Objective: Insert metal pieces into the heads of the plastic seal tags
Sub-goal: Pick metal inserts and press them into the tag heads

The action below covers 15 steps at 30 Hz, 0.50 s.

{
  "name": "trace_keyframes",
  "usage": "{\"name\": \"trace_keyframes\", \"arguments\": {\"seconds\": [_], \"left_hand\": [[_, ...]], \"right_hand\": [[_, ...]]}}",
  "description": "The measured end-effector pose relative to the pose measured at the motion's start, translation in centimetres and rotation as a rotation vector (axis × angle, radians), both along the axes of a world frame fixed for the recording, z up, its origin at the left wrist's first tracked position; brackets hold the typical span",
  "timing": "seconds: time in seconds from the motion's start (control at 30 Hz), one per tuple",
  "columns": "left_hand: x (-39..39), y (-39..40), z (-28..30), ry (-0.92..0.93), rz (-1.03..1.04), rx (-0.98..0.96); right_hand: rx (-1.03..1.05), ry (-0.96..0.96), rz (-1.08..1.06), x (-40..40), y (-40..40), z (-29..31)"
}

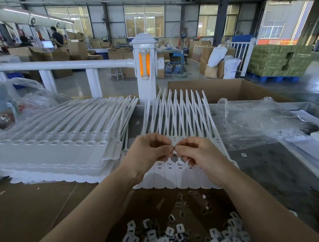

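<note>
Trouble, if it comes, starts at the pinch: the left hand (150, 152) and right hand (194, 153) meet fingertip to fingertip over the strip of white plastic seal tags (178, 175), fingers curled narrow around something too small to make out, likely a metal piece. A tilted or reversed piece could jam in the rectangular socket of a head, or slip and drop among the straps. The tags look smooth, flat and flexible, their tapered straps fanning toward twelve o'clock. At six o'clock, on the brown cardboard sheet (39, 210), lies a loose heap of small square metal pieces and white slotted caps (170, 233), shiny and easily scattered by a forearm. At nine o'clock sits a stack of white tag strips (51, 150).
</note>
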<state>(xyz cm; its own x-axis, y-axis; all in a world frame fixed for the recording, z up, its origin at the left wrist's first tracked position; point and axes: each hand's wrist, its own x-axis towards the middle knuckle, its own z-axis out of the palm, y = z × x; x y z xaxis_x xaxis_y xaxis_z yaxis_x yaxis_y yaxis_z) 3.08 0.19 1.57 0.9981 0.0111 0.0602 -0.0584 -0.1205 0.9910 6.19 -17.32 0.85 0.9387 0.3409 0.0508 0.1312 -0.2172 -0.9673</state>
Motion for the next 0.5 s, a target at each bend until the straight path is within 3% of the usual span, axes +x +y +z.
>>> {"name": "trace_keyframes", "arguments": {"seconds": [0.37, 0.5], "left_hand": [[0.14, 0.33, 0.04, 0.028, -0.052, -0.155], [-0.13, 0.23, 0.20, 0.012, -0.081, 0.026]], "right_hand": [[-0.005, -0.006, -0.035, 0.02, 0.41, -0.01], [-0.034, -0.023, -0.022, -0.14, 0.42, -0.01]]}}
